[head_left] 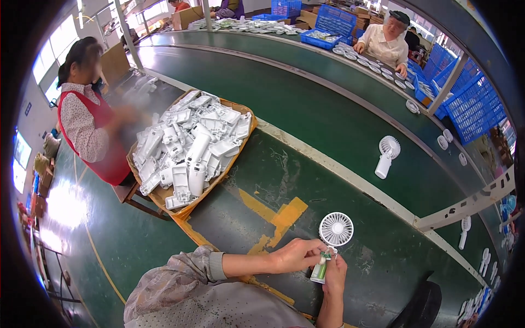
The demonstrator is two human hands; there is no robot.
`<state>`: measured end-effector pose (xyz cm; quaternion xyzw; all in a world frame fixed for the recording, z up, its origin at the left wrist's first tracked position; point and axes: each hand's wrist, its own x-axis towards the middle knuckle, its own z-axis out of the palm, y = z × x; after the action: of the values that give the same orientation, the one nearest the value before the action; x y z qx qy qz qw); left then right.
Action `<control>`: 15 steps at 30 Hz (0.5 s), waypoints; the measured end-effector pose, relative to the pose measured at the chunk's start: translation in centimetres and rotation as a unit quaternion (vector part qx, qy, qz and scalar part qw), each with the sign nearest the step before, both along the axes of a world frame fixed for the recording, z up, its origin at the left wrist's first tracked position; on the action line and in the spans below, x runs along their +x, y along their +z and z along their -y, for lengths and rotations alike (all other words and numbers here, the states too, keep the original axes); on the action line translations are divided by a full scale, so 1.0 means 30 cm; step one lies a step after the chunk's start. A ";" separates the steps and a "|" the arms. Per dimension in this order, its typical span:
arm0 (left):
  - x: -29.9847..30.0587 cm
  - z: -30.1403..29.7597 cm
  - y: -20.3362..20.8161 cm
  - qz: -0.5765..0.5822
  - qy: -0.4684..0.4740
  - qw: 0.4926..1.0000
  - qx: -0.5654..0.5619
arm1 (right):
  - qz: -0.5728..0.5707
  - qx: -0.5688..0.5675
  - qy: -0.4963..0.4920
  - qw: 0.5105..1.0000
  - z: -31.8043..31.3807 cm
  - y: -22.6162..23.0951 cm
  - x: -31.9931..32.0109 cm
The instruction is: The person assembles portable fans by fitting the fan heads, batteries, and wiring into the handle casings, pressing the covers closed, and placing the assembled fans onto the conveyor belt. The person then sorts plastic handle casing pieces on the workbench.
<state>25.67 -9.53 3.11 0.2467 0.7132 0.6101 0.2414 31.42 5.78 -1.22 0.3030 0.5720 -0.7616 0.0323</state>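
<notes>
A white handheld fan [336,229] lies over the dark worktop, its round grille pointing away from me. Its handle is uncovered and shows a small green circuit board [326,255] and a green-and-white cylinder [319,270] that looks like a battery. My right hand [334,273] is closed round the right side of the handle. From the left, my left hand [298,255] reaches across with thumb and fingers pinched at the circuit board; what lies between those fingertips is too small to make out.
A cardboard tray [210,188] heaped with white plastic shells [197,147] stands at left, beside a co-worker in a red apron [104,136]. Another fan [387,156] lies on the green conveyor [306,109]. A black object [424,303] sits at lower right. Across the conveyor, another person [385,44] handles white round parts.
</notes>
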 end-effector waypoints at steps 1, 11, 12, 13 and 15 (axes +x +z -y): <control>-0.003 0.003 0.005 0.000 0.001 1.000 0.000 | -0.019 -0.008 -0.006 1.000 -0.003 -0.007 0.000; 0.010 -0.002 0.006 -0.150 -0.002 0.984 -0.100 | -0.004 -0.029 0.015 0.999 0.002 0.022 0.010; 0.008 -0.007 0.010 -0.149 -0.013 0.982 -0.116 | -0.004 -0.032 0.009 0.999 0.002 0.029 0.014; 0.007 -0.008 0.009 -0.147 -0.019 0.982 -0.115 | -0.004 -0.034 0.002 0.999 0.000 0.034 0.020; 0.006 -0.016 -0.004 -0.205 0.016 0.972 -0.112 | -0.006 -0.011 0.000 1.000 -0.011 0.008 0.024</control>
<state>25.84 -9.04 2.99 0.3265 0.8147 0.4671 0.1068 32.15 6.10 -0.98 0.2980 0.5635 -0.7698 0.0322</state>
